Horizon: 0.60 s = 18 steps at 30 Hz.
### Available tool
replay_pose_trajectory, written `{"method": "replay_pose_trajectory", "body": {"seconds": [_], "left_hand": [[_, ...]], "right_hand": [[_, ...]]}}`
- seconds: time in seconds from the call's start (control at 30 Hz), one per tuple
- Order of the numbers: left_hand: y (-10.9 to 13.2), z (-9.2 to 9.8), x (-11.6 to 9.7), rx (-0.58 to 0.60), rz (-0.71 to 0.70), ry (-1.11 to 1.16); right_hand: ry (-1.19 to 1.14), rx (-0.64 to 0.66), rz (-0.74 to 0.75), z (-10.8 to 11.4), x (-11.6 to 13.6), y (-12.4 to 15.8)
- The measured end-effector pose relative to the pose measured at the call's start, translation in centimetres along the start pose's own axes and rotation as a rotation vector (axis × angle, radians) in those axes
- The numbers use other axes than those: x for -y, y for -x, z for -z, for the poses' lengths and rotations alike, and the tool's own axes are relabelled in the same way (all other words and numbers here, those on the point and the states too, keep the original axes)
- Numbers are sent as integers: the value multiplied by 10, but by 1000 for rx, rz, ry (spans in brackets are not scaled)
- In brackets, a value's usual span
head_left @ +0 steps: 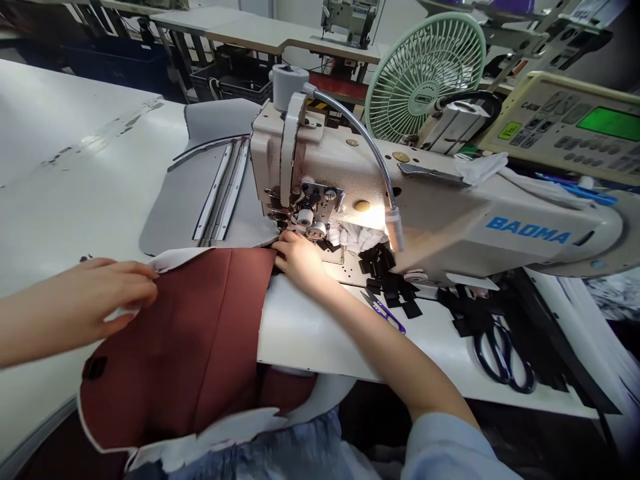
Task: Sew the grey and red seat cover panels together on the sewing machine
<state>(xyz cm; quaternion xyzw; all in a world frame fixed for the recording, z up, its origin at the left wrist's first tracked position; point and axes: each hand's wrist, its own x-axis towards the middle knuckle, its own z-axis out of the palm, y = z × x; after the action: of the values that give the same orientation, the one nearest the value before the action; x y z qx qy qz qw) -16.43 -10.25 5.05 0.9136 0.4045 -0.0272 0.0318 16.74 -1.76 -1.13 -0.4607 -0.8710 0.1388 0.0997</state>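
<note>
A dark red leather-like piece (195,340) with a white underside lies over the table's front edge and runs up to the needle of a cream sewing machine (440,213). My left hand (107,293) rests on the piece's upper left edge, fingers curled together over the white border. My right hand (299,261) sits just below the presser foot (280,217), fingers pressed on the piece's top right corner. A lit gooseneck lamp (395,227) shines on the right hand.
Grey fabric pieces with white strips (215,193) lie behind the needle. Black patches (385,273), a blue thread snip (385,312) and black scissors (503,360) lie right of my arm. A green fan (425,73) and a control panel (575,127) stand behind.
</note>
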Motion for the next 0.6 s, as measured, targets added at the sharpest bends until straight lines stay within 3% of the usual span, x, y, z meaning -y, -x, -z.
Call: {"method": "replay_pose_trajectory", "body": {"seconds": [0.1,0.2,0.27,0.37,0.43,0.5,0.6], "left_hand": [[-11,1,-53,-157,-26,-63],[-29,-17,-106,-65,-7,-63],[-33,-40,-121,19,47,-108],[-24,-71,-111,43,45,-138],[-12,-77,-94,32,-14,-113],[-4,-66,-74,36,-47,-86],[-2,-26,-49,1,70,-57]], "right_hand": [[-52,-15,39,-1,-5,0],[-85,-46,71,-2,-10,2],[-107,-61,82,-2,-13,3],[-126,-52,108,-1,-16,3],[-123,-43,128,0,-17,2],[-114,-45,140,0,-17,1],[-90,-69,158,-1,-18,1]]}}
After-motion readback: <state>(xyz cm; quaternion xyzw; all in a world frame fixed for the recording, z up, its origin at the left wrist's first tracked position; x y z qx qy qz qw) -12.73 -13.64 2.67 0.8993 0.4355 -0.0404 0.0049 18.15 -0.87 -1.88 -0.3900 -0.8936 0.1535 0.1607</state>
